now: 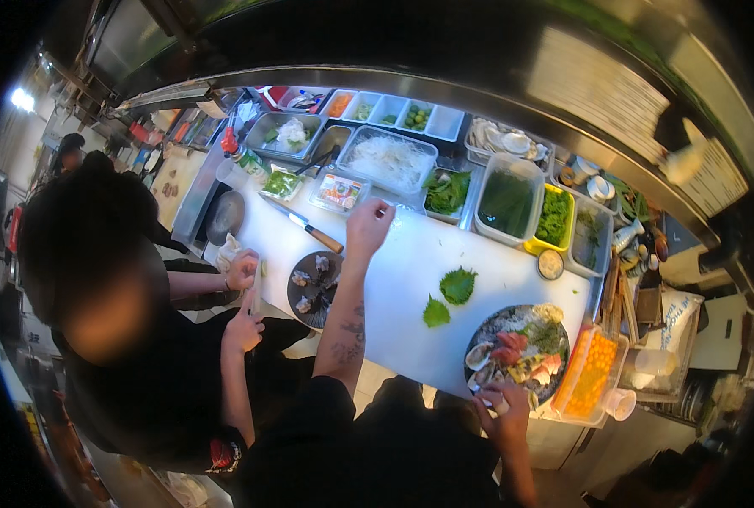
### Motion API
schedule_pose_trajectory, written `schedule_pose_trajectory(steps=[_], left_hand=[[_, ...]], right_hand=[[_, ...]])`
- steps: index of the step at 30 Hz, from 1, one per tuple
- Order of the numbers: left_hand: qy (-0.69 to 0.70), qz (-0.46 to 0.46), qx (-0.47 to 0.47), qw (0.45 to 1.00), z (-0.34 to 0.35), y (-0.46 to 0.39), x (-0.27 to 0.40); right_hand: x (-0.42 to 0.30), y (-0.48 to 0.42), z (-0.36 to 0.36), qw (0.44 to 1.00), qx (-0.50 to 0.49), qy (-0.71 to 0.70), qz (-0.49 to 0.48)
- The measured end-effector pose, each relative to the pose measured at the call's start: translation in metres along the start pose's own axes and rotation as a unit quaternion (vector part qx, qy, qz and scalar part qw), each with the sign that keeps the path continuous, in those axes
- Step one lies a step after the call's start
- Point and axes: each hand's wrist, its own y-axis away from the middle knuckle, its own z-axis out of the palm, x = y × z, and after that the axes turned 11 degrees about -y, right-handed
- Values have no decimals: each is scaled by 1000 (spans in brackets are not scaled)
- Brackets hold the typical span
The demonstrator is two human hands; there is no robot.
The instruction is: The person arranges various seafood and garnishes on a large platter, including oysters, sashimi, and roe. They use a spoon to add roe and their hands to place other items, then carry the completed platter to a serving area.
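My left hand [369, 227] is raised over the white cutting board [409, 279], fingers pinched together; whether they hold anything is too small to tell. Close to it are a clear lidded pack [339, 192] and a tub of shredded white strands [388, 159]. At the near rim of a dark round platter [472, 330], my right hand [505, 413] has its fingers around a small pale piece [496, 405]. The platter bears red fish slices [510, 347], oysters in the shell [478, 357] and green garnish. Two green shiso leaves [457, 286] lie flat on the board.
On the left a co-worker's hands [244, 330] are beside a kitchen knife [317, 233] and a dark plate of small morsels [301, 267]. Containers of greens [510, 197] and oyster shells [507, 140] line the back. An orange-filled tub [589, 368] stands right of the platter.
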Motion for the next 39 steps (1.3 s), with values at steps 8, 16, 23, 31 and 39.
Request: schedule_pose_trajectory(steps=[8,16,23,31,39], left_hand=[[-75,51,199,976,4,-180,-81],[-309,9,50,950,76,-371,-162],[-293,-51,-66,953,97,-391,-143],[-128,-45,-30,990,100,-359,-159],[477,-21,-98,873,0,-181,-15]], right_hand=[[-15,49,25,983,47,39,173],[-32,58,33,934,84,-109,329],[-31,36,48,938,81,-17,336],[-35,39,66,941,107,41,317],[-38,33,32,907,302,175,234]])
